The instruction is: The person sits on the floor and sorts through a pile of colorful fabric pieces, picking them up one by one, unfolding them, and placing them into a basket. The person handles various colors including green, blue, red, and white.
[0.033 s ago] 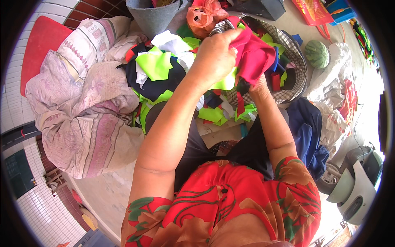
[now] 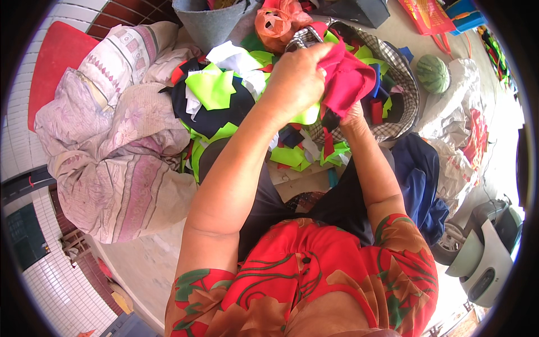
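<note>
A crimson cloth piece (image 2: pixel 343 78) is stretched between my two hands above a heap of fabric scraps. My left hand (image 2: pixel 297 78) grips its left side, the fingers closed and partly behind the cloth. Low on the cloth's right side, my right hand (image 2: pixel 352 116) holds the edge; most of its fingers are hidden. A small dark thing shows beside that hand, too covered to name. Behind the cloth lies a black-and-white checked fabric container (image 2: pixel 412 104) with coloured scraps inside. Lime-green scraps (image 2: pixel 210 87), with white and black ones, spread to the left.
Bulky patterned bedding (image 2: pixel 120 194) lies at left beside a red panel (image 2: pixel 56 70). A grey bucket (image 2: pixel 210 25) and an orange plastic bag (image 2: pixel 278 25) stand at the back. On the right are a watermelon (image 2: pixel 432 73), a white sack (image 2: pixel 457 135) and dark blue cloth (image 2: pixel 418 180).
My left hand has shifted very slightly against the crimson cloth. Both hands keep their hold, and the rest looks the same.
</note>
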`<state>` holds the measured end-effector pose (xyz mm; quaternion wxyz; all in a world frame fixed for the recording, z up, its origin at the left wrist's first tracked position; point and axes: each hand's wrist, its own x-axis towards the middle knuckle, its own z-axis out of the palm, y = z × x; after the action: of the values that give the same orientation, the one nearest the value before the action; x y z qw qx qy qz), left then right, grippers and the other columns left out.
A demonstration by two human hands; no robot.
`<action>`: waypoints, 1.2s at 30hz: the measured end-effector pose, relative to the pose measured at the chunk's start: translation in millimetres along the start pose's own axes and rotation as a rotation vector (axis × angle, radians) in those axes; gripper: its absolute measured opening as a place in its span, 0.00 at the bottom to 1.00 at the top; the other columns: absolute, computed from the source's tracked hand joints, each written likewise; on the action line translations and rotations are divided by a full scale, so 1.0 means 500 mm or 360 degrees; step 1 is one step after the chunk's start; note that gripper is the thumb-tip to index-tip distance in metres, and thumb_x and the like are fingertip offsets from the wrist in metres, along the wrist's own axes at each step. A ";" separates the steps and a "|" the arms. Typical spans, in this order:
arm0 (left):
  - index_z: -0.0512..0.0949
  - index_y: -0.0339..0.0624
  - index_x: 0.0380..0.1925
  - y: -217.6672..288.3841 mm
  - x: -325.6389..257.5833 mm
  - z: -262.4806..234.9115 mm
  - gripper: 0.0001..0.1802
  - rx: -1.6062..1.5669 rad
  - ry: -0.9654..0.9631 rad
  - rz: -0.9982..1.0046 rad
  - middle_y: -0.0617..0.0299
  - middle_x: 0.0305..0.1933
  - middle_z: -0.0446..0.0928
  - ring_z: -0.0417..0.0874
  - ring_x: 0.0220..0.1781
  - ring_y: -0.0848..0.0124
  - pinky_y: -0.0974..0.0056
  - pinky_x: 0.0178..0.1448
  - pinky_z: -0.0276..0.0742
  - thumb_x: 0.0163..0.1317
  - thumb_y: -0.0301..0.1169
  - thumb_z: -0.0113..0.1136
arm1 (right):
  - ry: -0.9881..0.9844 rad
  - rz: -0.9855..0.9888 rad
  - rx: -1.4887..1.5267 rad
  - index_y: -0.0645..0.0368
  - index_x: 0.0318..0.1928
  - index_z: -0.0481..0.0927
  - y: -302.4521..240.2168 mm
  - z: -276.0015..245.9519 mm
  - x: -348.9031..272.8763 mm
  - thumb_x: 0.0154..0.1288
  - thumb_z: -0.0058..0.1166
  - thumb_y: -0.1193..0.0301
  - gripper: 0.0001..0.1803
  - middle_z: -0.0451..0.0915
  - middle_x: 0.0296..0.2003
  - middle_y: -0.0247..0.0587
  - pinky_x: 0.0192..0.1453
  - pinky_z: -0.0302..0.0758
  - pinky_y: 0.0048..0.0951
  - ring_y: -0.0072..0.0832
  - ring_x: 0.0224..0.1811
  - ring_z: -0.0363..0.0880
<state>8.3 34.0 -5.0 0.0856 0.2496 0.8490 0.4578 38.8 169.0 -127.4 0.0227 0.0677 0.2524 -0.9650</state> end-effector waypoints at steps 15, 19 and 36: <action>0.76 0.39 0.44 -0.022 0.005 -0.029 0.17 0.0129 0.0406 0.0023 0.46 0.30 0.80 0.82 0.36 0.51 0.54 0.45 0.76 0.54 0.31 0.59 | 0.0208 -0.0544 -0.0717 0.57 0.65 0.59 -0.057 0.013 0.001 0.68 0.45 0.55 0.31 0.67 0.60 0.43 0.64 0.66 0.36 0.36 0.60 0.68; 0.73 0.39 0.52 0.027 0.001 -0.071 0.21 0.0011 0.0267 -0.0205 0.46 0.36 0.81 0.83 0.38 0.57 0.61 0.43 0.77 0.58 0.30 0.59 | -0.0225 -0.1068 -0.0875 0.58 0.62 0.61 -0.183 -0.035 0.038 0.66 0.48 0.55 0.30 0.69 0.57 0.44 0.64 0.66 0.38 0.37 0.58 0.69; 0.79 0.32 0.34 0.017 -0.028 -0.108 0.10 0.0028 0.0563 0.0034 0.48 0.31 0.81 0.83 0.35 0.57 0.58 0.40 0.76 0.56 0.28 0.59 | -0.0059 0.0083 -0.3440 0.52 0.45 0.76 -0.079 -0.153 -0.062 0.53 0.58 0.67 0.17 0.79 0.41 0.43 0.44 0.75 0.41 0.42 0.41 0.80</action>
<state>2.9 -8.9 31.3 -0.0722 0.1747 0.8520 0.4881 75.6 241.3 -169.9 0.0948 0.0026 0.9682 -0.2317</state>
